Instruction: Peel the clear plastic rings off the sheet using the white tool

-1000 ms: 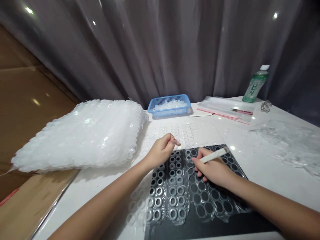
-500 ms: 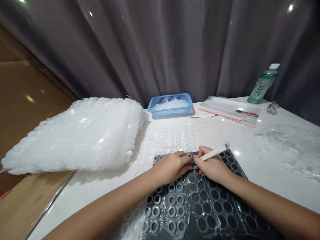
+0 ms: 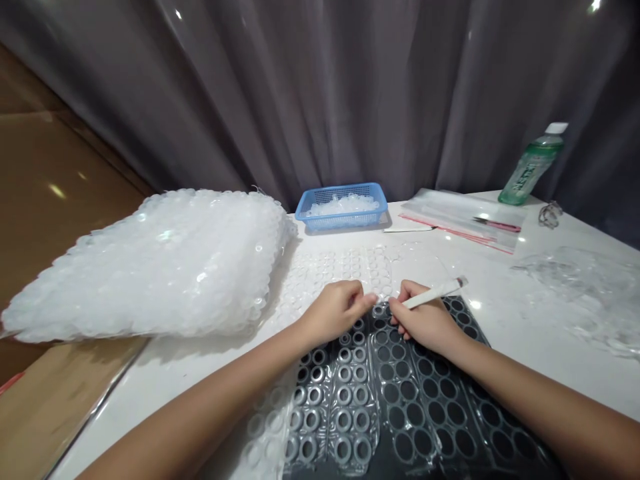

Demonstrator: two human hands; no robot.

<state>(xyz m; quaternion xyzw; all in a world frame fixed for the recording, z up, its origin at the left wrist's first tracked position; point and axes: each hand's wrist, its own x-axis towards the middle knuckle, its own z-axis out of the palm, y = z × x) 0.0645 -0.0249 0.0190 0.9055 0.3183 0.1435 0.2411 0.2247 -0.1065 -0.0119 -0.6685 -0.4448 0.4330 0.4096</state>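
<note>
My right hand (image 3: 425, 319) grips a slim white stick-like tool (image 3: 436, 292), its back end pointing up and right; its working tip is hidden by my fingers. Below lies a black mat (image 3: 320, 475) with strips of clear plastic film bearing rows of round rings (image 3: 344, 395). The left columns carry thick pale rings, while those on the right show thin circles. My left hand (image 3: 337, 308) is over the mat's far left edge, fingers curled and thumb stretched toward my right hand. Whatever its curled fingers hold, if anything, is hidden.
A large bag (image 3: 165, 267) of clear plastic pieces fills the left, near cardboard (image 3: 65, 380). Behind are a blue basket (image 3: 341, 220) of clear pieces, clear bags (image 3: 435, 207) with a pink-handled tool (image 3: 500, 225), and a green bottle (image 3: 533, 167). Crumpled film (image 3: 585, 293) lies right.
My left hand has moved slightly up and away from my right fingers, and its thumb now sticks out. My right hand still holds the white tool near the mat's far edge.
</note>
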